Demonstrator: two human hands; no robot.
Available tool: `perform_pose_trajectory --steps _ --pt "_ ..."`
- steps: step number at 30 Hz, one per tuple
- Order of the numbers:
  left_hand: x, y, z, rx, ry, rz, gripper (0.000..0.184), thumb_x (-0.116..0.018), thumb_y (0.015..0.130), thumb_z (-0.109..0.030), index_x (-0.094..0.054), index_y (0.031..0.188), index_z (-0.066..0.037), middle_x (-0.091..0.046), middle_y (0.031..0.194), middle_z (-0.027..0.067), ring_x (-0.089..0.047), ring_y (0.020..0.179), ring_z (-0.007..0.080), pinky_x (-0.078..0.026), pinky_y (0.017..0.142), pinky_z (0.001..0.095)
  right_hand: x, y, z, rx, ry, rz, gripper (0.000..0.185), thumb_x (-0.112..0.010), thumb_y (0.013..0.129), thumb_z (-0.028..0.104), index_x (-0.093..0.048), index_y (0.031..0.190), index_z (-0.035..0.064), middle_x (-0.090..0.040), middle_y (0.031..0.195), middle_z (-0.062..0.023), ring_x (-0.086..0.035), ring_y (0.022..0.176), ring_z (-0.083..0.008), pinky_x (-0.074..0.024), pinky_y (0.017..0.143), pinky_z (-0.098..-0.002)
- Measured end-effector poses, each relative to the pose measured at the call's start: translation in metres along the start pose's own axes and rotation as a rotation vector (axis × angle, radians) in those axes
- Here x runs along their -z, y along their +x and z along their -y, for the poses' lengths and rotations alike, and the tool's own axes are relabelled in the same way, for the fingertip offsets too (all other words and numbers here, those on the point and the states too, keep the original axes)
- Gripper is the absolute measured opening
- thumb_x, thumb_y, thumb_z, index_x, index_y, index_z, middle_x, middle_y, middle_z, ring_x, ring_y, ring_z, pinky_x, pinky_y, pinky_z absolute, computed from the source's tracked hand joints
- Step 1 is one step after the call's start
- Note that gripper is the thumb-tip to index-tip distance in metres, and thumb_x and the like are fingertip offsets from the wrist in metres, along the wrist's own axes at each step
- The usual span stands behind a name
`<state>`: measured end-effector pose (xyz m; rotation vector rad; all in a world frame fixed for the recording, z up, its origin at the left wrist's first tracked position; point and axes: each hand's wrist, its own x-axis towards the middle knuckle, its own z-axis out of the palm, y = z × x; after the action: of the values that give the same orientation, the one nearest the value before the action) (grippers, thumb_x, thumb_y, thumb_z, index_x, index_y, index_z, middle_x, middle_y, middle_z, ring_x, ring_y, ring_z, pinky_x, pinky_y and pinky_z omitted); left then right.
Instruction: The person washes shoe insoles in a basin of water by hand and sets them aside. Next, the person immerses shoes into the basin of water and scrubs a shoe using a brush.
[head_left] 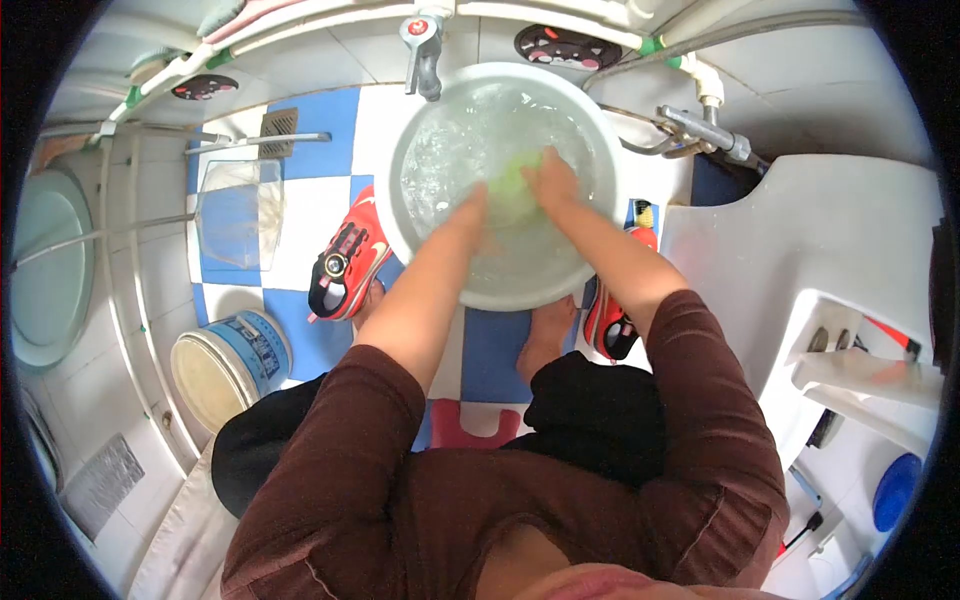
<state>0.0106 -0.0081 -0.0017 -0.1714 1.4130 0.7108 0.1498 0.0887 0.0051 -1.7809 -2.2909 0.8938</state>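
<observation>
One red shoe (600,325) is sitting right of the pale basin (520,301), a second red shoe (368,245) left. Inside the basin, the left hand (466,220) and right hand (555,183) are flanking a blurred green item (513,188) in the water; whether either grip is closing on it cannot be told. A grey tap (424,50) is standing at the basin's far-left rim.

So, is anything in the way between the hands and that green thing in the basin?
Nothing solid that I can see, just water. The left hand and right hand are at either side of the green thing. Blur hides whether both touch it. The tap isn't between them.
</observation>
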Motion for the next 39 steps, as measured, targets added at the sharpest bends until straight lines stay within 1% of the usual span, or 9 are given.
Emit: perform_pose_trajectory --steps 4,8,14,22,26,27,30,34,39 --pt "-0.007 -0.085 -0.046 0.222 -0.487 0.227 0.067 -0.032 0.091 -0.056 -0.038 0.132 -0.004 -0.044 0.13 0.0206 -0.047 0.115 0.0368 -0.041 0.093 0.0504 0.081 -0.039 0.06 0.388 0.177 0.008 0.042 -0.066 0.078 0.036 -0.051 0.102 0.0048 -0.062 0.095 -0.0165 -0.06 0.089 -0.0343 -0.0466 0.074 -0.0424" --pt "-0.007 -0.112 -0.05 -0.059 -0.527 0.486 0.046 -0.038 0.087 -0.029 -0.042 0.125 -0.003 -0.047 0.124 0.0216 -0.049 0.112 0.036 -0.042 0.094 0.0496 0.15 -0.085 0.098 0.559 0.09 0.003 0.039 -0.067 0.079 0.034 -0.053 0.101 0.0043 -0.062 0.094 -0.0169 -0.061 0.087 -0.0313 -0.0475 0.073 -0.0392" --pt "-0.049 -0.245 -0.081 -0.391 -0.357 0.302 0.046 -0.037 0.074 -0.005 -0.049 0.118 -0.003 -0.053 0.116 0.016 -0.053 0.107 0.0317 -0.045 0.091 0.044 0.211 -0.1 0.12 0.211 1.064 0.102 0.038 -0.062 0.086 0.031 -0.054 0.106 -0.0003 -0.064 0.096 -0.012 -0.062 0.085 -0.0185 -0.0482 0.074 -0.0311" --pt "-0.059 -0.322 -0.088 -0.731 -0.099 0.331 0.047 -0.036 0.072 0.001 -0.052 0.115 -0.007 -0.055 0.11 0.011 -0.056 0.098 0.0271 -0.048 0.084 0.0465 0.265 -0.144 0.17 -0.005 1.427 0.433 0.037 -0.063 0.085 0.033 -0.052 0.108 0.0073 -0.062 0.093 -0.0069 -0.061 0.082 -0.0193 -0.0496 0.072 -0.0319" --pt "-0.051 -0.33 -0.09 -0.688 0.417 0.156 0.036 -0.042 0.082 -0.011 -0.05 0.116 -0.013 -0.055 0.108 0.0082 -0.056 0.097 0.0258 -0.049 0.081 0.0478 0.258 -0.148 0.171 0.381 0.541 -0.265 0.038 -0.068 0.079 0.035 -0.054 0.098 0.0048 -0.062 0.085 -0.012 -0.062 0.083 -0.0208 -0.0485 0.072 -0.0339" --pt "-0.051 -0.342 -0.09 -0.569 0.336 0.176 0.032 -0.046 0.086 -0.027 -0.051 0.115 -0.017 -0.055 0.109 0.0063 -0.056 0.096 0.0246 -0.048 0.082 0.0477 0.266 -0.162 0.18 0.447 0.443 -0.328 0.038 -0.068 0.076 0.036 -0.054 0.092 0.0047 -0.062 0.083 -0.0148 -0.062 0.083 -0.025 -0.0479 0.07 -0.0357" --pt "-0.051 -0.366 -0.097 -0.298 0.151 0.473 0.033 -0.047 0.085 -0.034 -0.052 0.113 -0.018 -0.055 0.11 0.0059 -0.057 0.096 0.0245 -0.048 0.082 0.0489 0.278 -0.184 0.2 0.668 -0.023 -0.309 0.035 -0.067 0.077 0.036 -0.055 0.091 0.0062 -0.063 0.086 -0.0142 -0.061 0.082 -0.0299 -0.0478 0.07 -0.0374" --pt "-0.065 -0.355 -0.103 -0.445 -0.208 0.477 0.033 -0.051 0.082 -0.03 -0.053 0.107 -0.009 -0.057 0.105 0.011 -0.059 0.094 0.0256 -0.047 0.085 0.0471 0.276 -0.178 0.216 0.559 0.403 -0.383 0.028 -0.066 0.078 0.033 -0.056 0.087 0.0077 -0.063 0.083 -0.0133 -0.06 0.074 -0.0308 -0.0474 0.067 -0.0362" --pt "-0.094 -0.347 -0.099 -1.068 -0.269 0.121 0.015 -0.052 0.082 -0.014 -0.057 0.09 -0.003 -0.056 0.084 0.0074 -0.053 0.074 0.0169 -0.042 0.065 0.0313 0.257 -0.139 0.212 0.381 1.115 -0.509 0.012 -0.061 0.086 0.013 -0.053 0.088 0.0035 -0.062 0.083 -0.0063 -0.06 0.075 -0.0162 -0.047 0.066 -0.0265"
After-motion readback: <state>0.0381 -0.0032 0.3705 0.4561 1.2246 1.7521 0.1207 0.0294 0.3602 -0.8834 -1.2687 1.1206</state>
